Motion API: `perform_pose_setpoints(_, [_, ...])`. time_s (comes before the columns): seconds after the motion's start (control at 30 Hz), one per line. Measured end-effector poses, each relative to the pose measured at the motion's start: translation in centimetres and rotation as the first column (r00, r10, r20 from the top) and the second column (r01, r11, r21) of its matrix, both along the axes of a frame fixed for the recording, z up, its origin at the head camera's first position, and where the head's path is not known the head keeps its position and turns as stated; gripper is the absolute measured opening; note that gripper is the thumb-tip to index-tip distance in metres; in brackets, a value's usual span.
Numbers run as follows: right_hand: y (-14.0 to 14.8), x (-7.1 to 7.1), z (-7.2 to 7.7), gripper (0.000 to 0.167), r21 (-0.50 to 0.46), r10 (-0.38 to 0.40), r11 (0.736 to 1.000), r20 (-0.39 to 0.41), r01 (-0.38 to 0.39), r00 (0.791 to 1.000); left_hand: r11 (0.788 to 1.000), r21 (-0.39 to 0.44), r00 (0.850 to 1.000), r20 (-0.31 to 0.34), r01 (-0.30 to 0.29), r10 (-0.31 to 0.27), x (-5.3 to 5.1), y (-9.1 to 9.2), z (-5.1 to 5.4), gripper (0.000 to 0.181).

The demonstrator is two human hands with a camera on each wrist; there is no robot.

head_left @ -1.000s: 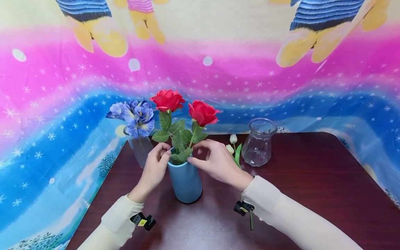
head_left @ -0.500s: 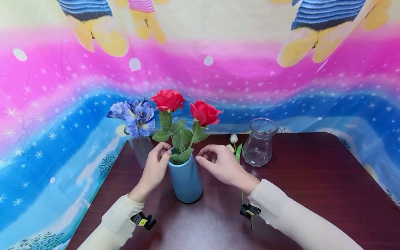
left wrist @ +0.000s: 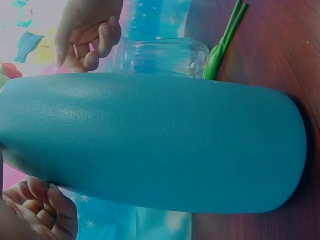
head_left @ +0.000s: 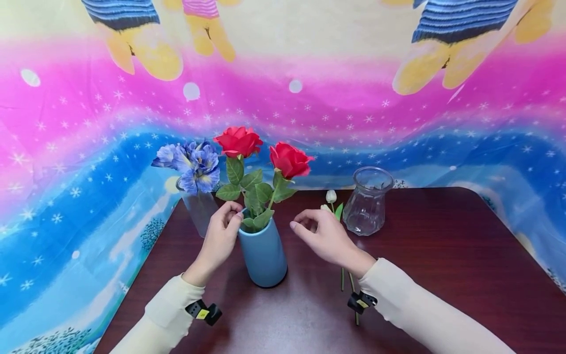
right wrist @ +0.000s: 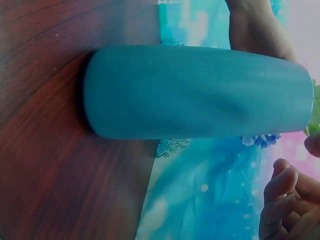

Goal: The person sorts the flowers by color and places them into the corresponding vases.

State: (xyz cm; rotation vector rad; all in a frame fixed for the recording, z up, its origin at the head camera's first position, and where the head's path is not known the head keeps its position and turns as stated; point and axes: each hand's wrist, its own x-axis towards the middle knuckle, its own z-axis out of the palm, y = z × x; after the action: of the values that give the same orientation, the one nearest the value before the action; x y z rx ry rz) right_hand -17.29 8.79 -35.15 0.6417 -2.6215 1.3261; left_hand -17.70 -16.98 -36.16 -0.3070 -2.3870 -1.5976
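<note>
Blue vase (head_left: pixel 264 260) upright on the table (head_left: pixel 442 275), two red roses (head_left: pixel 239 142) inside. Left hand (head_left: pixel 218 236) pinches its rim at 9 o'clock; right hand (head_left: pixel 326 238) free, loosely curled, apart at 3 o'clock. Clear glass vase (head_left: pixel 364 214) at 2 o'clock.

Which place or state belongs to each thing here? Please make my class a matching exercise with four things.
Things:
1. Roses
2. Tulips
3. Left hand
4. Glass vase

Places or states:
A. Lying on the table
B. Standing, with no flowers inside
C. At the rim of the blue vase
D. Stems inside the blue vase

Pairs: 1-D, 2-A, 3-C, 4-B
</note>
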Motion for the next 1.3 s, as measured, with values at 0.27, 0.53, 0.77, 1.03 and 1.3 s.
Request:
perform_pose_setpoints(0.27, [1.1, -0.1, -1.1, 0.015, 0.013, -0.043, 0.999, 0.043, 0.043, 0.998, 1.0, 0.015, 1.0, 0.006, 0.01, -0.01, 0.1, 0.1, 0.0, 0.016])
perform_pose_setpoints(0.53, [2.3, -0.1, -2.2, 0.013, 0.013, -0.056, 0.998, 0.049, 0.056, 0.997, 1.0, 0.022, 1.0, 0.004, 0.007, -0.007, 0.1, 0.1, 0.0, 0.016])
perform_pose_setpoints(0.77, [3.2, 0.0, -3.0, 0.015, 0.005, -0.061, 0.998, 0.087, 0.06, 0.994, 0.997, 0.074, 0.999, 0.043, 0.011, -0.014, 0.4, 0.1, 0.0, 0.017])
perform_pose_setpoints(1.03, [3.8, -0.1, -3.7, 0.015, 0.009, -0.068, 0.998, 0.097, 0.067, 0.993, 0.994, 0.11, 0.998, 0.059, -0.018, 0.012, 1.4, -0.3, -0.7, 0.029])
perform_pose_setpoints(1.3, [4.5, -0.1, -4.3, 0.015, 0.007, -0.068, 0.998, 0.093, 0.067, 0.993, 0.997, 0.069, 0.999, -0.025, -0.045, 0.047, 2.0, -0.6, -1.7, 0.03])
